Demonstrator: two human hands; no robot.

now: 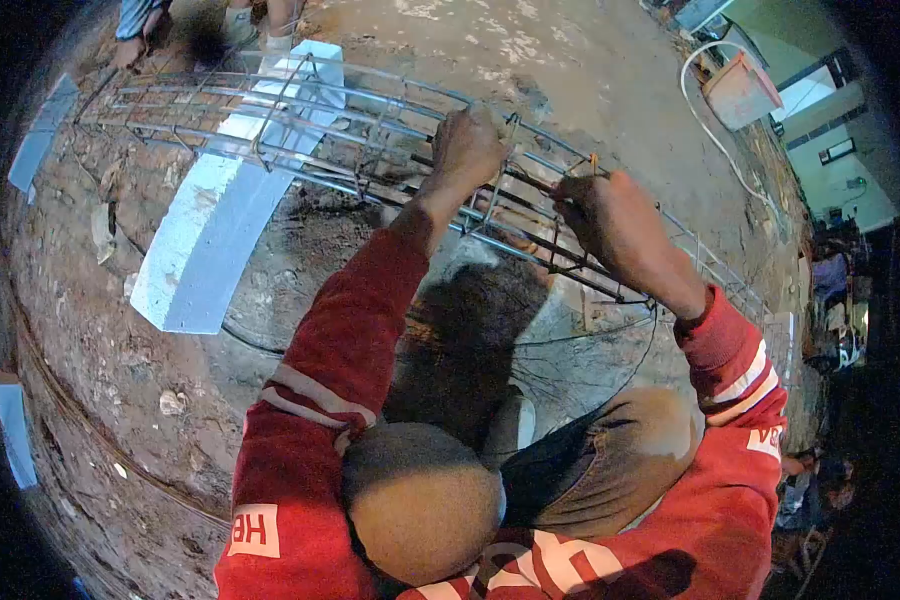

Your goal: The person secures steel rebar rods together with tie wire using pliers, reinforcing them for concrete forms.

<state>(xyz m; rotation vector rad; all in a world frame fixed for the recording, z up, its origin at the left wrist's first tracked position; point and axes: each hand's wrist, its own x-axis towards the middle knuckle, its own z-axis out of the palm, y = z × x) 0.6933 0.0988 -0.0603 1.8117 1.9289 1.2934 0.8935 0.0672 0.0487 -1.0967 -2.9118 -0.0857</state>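
A long rebar cage (340,178) of thin steel bars and square stirrups runs across in front of my knees. My left hand (467,148) is closed around its upper bars, near the middle. Farther right, my right hand (615,225) is closed with curled fingers at the cage's bars, and what lies between those fingers is hidden. A small orange bit (594,160) shows on the upper bar just above the right hand. Thin dark wire (642,355) hangs below the cage near my right knee.
Under the cage's left part lies a long pale block (185,245). More pale pieces (42,140) lie at the far left. Another person's hand (130,50) and feet are at the top left. A bucket (742,92) stands at the upper right. The ground is muddy and uneven.
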